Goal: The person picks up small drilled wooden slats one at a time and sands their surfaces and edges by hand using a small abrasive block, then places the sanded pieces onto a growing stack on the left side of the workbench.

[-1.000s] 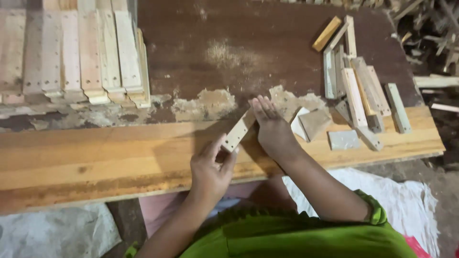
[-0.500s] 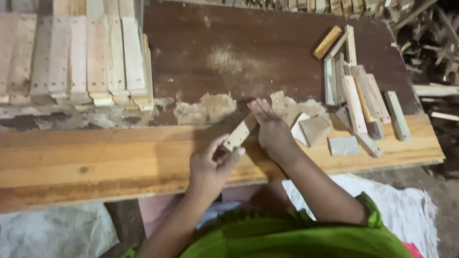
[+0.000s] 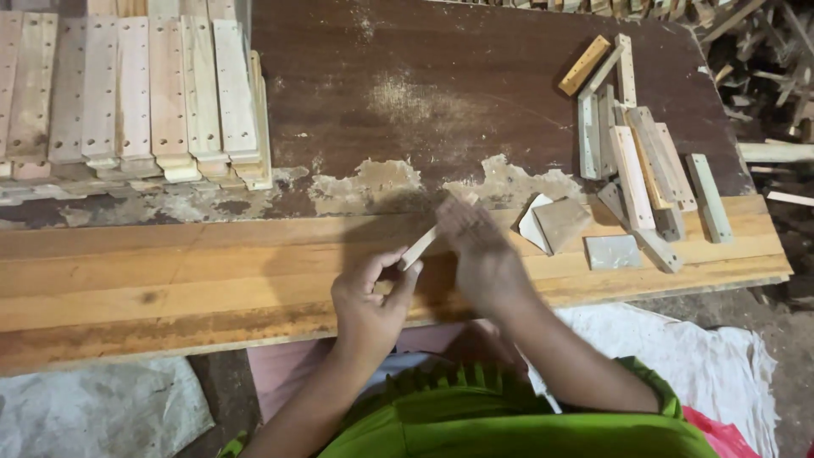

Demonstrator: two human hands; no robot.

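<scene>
Worn plank bench point(image 3: 170, 280), 2 hands point(image 3: 369, 297) point(image 3: 479, 254) gripping thin pale wooden strip point(image 3: 418, 248)

A woodworking shop: a worn, sawdusted workbench point(image 3: 475, 102), stacked drilled wooden slats point(image 3: 136, 93) at ten o'clock, loose wood offcuts point(image 3: 636, 161) at two o'clock, scrap timber point(image 3: 763, 51) heaped beyond

Right hand point(image 3: 475, 250) blurring, covering far end of wooden strip point(image 3: 418, 248); stacked slats point(image 3: 127, 93) running off top edge.
</scene>
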